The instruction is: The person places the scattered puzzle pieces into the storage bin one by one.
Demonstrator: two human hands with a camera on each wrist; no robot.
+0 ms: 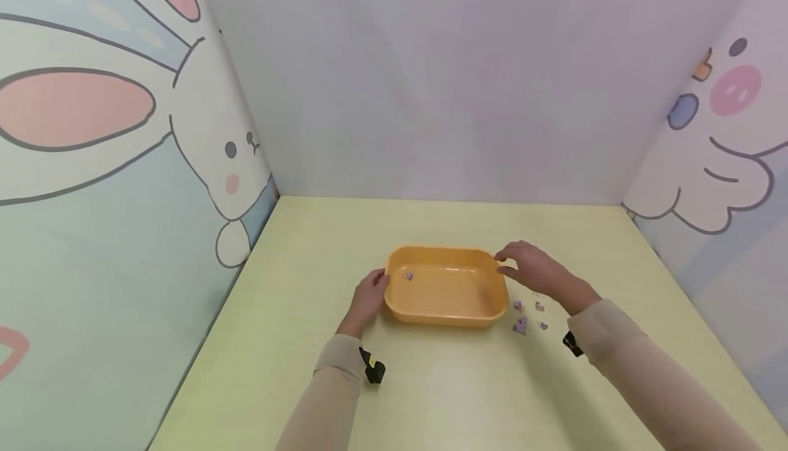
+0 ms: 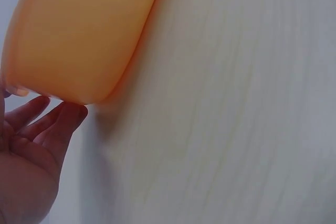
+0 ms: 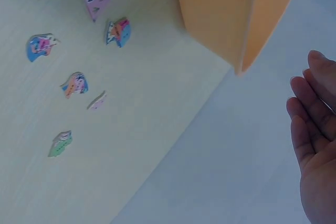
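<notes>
Probably light, stiff and slick, the orange tray [image 1: 443, 295] sat on the bench [image 1: 320, 232], a small piece [image 1: 409, 276] inside; both end rims seemed the best hold. The left hand [image 1: 367, 298] touched its left end, fingers extended; the right hand's [image 1: 534, 269] fingers, loosely parted beside the right end, gripped nothing.

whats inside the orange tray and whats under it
Inside the orange tray, one small piece shows, near the end by the left hand. The tray covers the table beneath it, so anything there cannot be seen.
</notes>
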